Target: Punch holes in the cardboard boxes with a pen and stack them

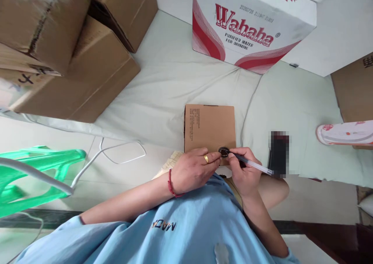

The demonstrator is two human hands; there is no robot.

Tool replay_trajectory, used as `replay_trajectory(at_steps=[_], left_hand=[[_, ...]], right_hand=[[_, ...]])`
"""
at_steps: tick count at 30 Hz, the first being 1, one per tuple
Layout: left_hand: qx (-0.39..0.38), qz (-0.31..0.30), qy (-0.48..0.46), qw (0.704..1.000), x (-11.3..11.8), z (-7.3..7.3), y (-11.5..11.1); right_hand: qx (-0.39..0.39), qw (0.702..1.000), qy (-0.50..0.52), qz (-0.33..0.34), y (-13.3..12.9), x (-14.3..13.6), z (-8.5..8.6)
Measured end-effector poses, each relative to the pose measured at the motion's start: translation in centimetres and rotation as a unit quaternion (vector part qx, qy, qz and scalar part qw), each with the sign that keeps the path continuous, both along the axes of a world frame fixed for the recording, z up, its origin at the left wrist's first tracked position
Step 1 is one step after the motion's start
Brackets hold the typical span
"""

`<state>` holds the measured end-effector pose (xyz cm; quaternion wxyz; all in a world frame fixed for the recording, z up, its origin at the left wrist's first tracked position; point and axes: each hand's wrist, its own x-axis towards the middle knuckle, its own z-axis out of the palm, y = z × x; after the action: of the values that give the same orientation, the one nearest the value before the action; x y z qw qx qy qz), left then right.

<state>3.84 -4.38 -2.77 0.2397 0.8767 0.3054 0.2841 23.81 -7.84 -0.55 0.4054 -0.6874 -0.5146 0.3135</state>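
A small brown cardboard box [212, 126] lies on the pale sheet in front of me, with small printed text on its left part. My left hand [194, 169], with a gold ring and a red bracelet, lies on the box's near edge, its fingers together and their tips at a small dark ring-like piece [224, 152]. Between the fingers of my right hand [244, 169] is a pen [250, 162] with a clear barrel, its dark end toward the dark piece. Whether my left fingertips grip that piece or only touch it is hard to make out.
A white and red water carton [247, 31] stands at the back. Large brown boxes [84, 73] are stacked at the left. A dark pixelated object [279, 155] and a pink-white cylinder [346, 133] lie at the right. A green plastic stool [64, 171] is at the lower left.
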Motion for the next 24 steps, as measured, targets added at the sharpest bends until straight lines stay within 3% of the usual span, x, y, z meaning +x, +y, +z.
replay_trajectory(at_steps=[4,12,17,24], left_hand=[[-0.023,-0.002,0.003,1.0,-0.08,-0.27,-0.15],[0.053,-0.012,-0.005,0.999,-0.01,0.21,0.38],[0.024,-0.011,-0.014,1.0,-0.06,0.27,0.35],[0.09,0.026,0.016,0.995,-0.02,0.2,-0.04]], right_hand=[[0.012,0.999,-0.041,0.017,-0.11,-0.35,0.15],[0.01,0.997,-0.07,0.012,-0.07,-0.64,0.01],[-0.006,0.996,-0.073,0.043,0.1,-0.41,0.32],[-0.001,0.992,-0.086,0.092,0.23,0.2,0.86]])
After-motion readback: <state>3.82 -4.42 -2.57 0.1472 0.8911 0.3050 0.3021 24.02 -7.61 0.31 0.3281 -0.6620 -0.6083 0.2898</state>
